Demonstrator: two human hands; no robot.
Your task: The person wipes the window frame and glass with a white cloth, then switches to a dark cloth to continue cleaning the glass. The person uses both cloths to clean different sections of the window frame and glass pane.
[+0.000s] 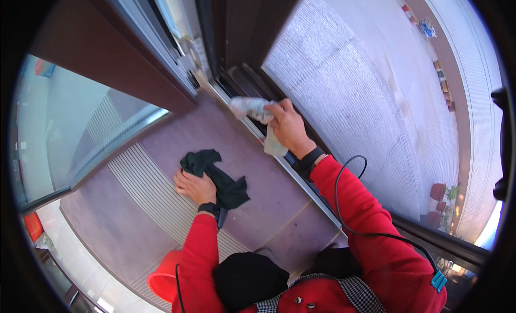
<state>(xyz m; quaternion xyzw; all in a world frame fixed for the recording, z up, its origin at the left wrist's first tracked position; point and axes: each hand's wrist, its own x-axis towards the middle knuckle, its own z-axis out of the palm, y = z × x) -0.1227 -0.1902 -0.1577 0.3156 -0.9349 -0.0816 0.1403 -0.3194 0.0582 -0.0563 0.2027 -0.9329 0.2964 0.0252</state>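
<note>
My left hand (196, 188) holds a crumpled dark cloth (213, 178), whose loose end hangs off to the right, above the purplish floor. Further up and to the right, my right hand (291, 127) grips a whitish crumpled rag (252, 108). Motion blurs that rag, so its material is hard to make out. A paler end of it (275, 143) hangs below my fingers. Both lie over or near the metal-edged track (258, 129) of a dark brown door or window frame; I cannot tell whether the rag touches it.
A brown-framed glazed panel (133, 59) stands swung in at the left. Behind my left forearm is a red bucket (165, 276). Ribbed paving (334, 67) and potted plants (439, 192) appear beyond the frame. A black cable (375, 234) loops along my right sleeve.
</note>
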